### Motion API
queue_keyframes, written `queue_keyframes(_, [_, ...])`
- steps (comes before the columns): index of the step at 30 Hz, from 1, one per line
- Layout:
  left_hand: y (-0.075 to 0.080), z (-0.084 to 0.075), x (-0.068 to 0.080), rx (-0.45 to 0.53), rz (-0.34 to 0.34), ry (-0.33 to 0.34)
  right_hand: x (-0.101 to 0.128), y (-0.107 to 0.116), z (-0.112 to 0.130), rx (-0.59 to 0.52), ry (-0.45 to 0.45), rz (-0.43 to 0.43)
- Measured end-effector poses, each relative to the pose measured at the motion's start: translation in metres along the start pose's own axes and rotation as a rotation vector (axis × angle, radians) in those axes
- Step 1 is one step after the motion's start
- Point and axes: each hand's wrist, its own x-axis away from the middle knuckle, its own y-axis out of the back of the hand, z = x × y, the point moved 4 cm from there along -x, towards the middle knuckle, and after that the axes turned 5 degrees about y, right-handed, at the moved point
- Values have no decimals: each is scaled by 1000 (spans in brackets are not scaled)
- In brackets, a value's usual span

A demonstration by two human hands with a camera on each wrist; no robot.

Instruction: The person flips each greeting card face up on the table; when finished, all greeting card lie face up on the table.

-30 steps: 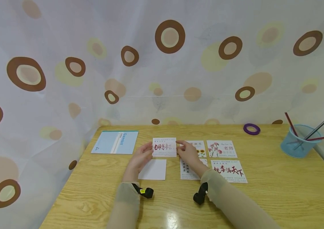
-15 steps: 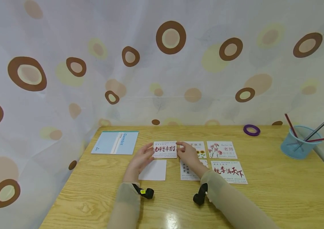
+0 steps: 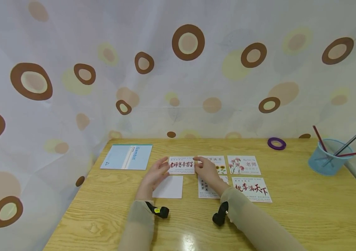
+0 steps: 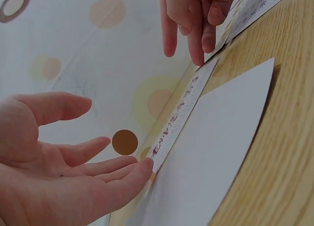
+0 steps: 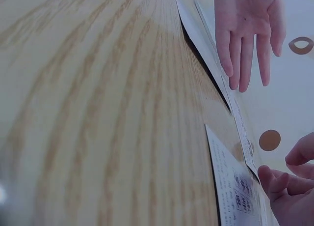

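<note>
A white card with red handwriting-style characters (image 3: 181,165) lies face up on the wooden table between my hands. My left hand (image 3: 156,173) is at its left edge, fingers extended and fingertips right at the corner in the left wrist view. At the opposite edge is my right hand (image 3: 208,170), its loosely bent fingertips touching down beside the card. Below the card lies a blank white card (image 3: 168,187), partly behind my left hand. My right hand and wrist partly cover a sunflower card (image 3: 220,161) and a card with dark vertical writing (image 3: 207,191).
Further right lie a carnation card (image 3: 244,165) and another red-lettered card (image 3: 252,189). A light blue notebook (image 3: 126,157) is at the back left. Toward the back right are a purple ring (image 3: 271,145) and a blue mesh cup (image 3: 326,164) holding several pencils.
The red-lettered card between my hands, tilted up a second ago, has come down flat on the table. Both hands stay almost in place at its sides, with their fingers loosened.
</note>
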Motion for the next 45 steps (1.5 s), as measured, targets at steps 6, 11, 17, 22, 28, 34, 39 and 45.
queue_keyframes(6, [6, -1, 5, -39, -32, -23, 6, 0, 2, 19, 28, 8])
queue_keyframes(11, [11, -2, 15, -103, -65, -14, 14, -3, 10, 50, 67, 50])
queue_keyframes(17, [18, -10, 28, -230, -110, -11, 21, -8, 24, 150, 177, 124])
queue_keyframes(22, [27, -15, 38, -316, -135, 8, 31, -13, 32, 234, 304, 222])
queue_keyframes(28, [33, -14, 48, -340, -115, 14, 40, -18, 36, 309, 456, 328])
queue_keyframes(34, [36, -9, 54, -300, -98, 26, 43, -23, 33, 387, 546, 408])
queue_keyframes(39, [36, -5, 56, -248, -100, 42, 47, -30, 30, 454, 554, 493])
queue_keyframes(45, [37, -1, 59, -167, -100, 49, 52, -37, 29, 493, 593, 522])
